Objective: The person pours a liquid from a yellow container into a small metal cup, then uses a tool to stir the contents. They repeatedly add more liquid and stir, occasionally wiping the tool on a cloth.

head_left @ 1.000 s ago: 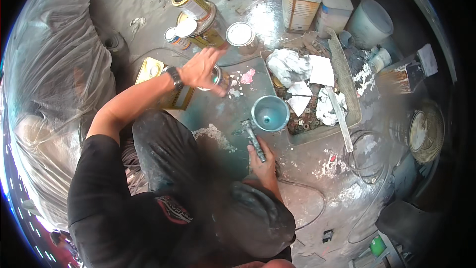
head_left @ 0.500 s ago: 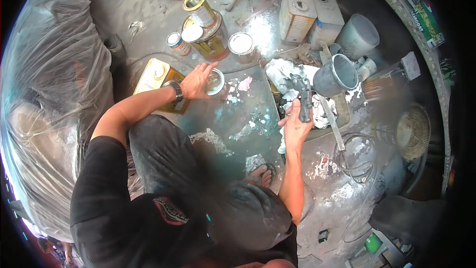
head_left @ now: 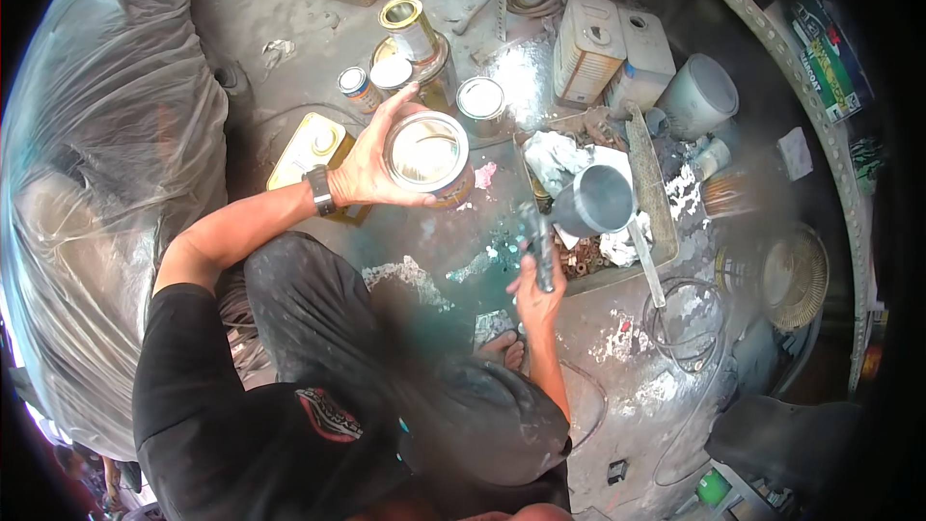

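My left hand (head_left: 369,166) is wrapped round a round metal can (head_left: 427,151), raised off the floor. The can's rim faces up, and its top looks pale and shiny. In my right hand (head_left: 537,301) is a dark spray gun (head_left: 538,246), somewhat blurred. A grey cup (head_left: 596,201) sits at the gun's upper end, tilted so that its mouth shows. The cup hangs over the near side of a shallow tray (head_left: 664,203) holding crumpled rags. A gap separates the cup from the can.
A rectangular yellow tin (head_left: 313,147) stands by my left wrist. Farther off are a small can (head_left: 355,85), stacked cans (head_left: 409,29) and a white-topped can (head_left: 480,98). Jerrycans (head_left: 588,43) and a grey bucket (head_left: 701,96) stand far right. A flat stick (head_left: 646,260) crosses the tray's edge.
My left hand has gripped the can and lifted it from the floor. My right hand has brought the spray gun and its cup leftward and nearer to me.
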Demonstrator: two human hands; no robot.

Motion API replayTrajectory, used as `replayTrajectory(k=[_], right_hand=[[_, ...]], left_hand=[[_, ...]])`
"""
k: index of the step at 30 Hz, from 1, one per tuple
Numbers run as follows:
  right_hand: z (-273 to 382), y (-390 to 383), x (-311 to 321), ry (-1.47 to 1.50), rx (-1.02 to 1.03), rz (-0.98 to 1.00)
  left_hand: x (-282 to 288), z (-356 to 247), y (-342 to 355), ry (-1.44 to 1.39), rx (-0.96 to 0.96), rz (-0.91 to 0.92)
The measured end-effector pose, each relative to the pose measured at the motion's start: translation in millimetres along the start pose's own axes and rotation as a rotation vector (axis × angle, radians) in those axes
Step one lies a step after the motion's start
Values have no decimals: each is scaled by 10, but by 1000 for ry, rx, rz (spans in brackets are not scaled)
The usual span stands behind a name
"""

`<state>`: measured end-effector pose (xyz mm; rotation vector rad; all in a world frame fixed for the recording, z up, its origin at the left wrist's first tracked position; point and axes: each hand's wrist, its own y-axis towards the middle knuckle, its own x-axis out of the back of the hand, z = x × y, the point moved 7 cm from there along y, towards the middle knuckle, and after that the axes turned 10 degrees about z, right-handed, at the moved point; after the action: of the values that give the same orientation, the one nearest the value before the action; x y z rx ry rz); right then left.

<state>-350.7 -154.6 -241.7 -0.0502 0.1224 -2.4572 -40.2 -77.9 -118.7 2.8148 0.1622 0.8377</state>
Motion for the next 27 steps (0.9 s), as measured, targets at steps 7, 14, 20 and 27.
replayTrajectory(k=[7,14,20,27], right_hand=[[-428,-402,-194,-386,350,-7],[-453,-501,-283,-357,387,72],[-464,-495,-334,-349,361,96],[-440,-499,-376,-373,338,113]], left_hand=[[-125,-564,122,28,-166,127],[-259,-1071,214,365,-194,331],[-373,-1289,304,540,-194,459],[-451,-1412,353,626,-149,550]])
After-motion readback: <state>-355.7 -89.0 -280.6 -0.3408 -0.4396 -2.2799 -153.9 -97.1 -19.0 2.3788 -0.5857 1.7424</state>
